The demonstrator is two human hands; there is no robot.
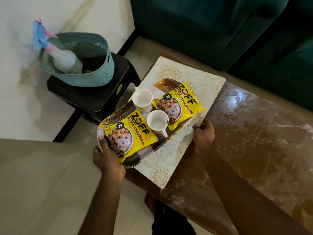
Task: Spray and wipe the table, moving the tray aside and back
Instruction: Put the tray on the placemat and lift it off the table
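An oval tray (141,154) with a brown feather print carries two yellow snack packets (131,135) and two white cups (156,122). It hangs partly over the left end of the glossy brown table (250,133), above a white patterned placemat (208,87). My left hand (107,157) grips the tray's near left rim, thumb on top. My right hand (203,134) holds its right rim with fingers curled. A spray bottle (65,61) with a blue and pink trigger leans in a teal basket (94,77) to the left.
The basket stands on a black plastic stool (101,99) right beside the table's left end. A dark green sofa (220,31) runs behind the table. Light tiled floor (42,184) lies to the left. My foot (149,202) shows below the table edge.
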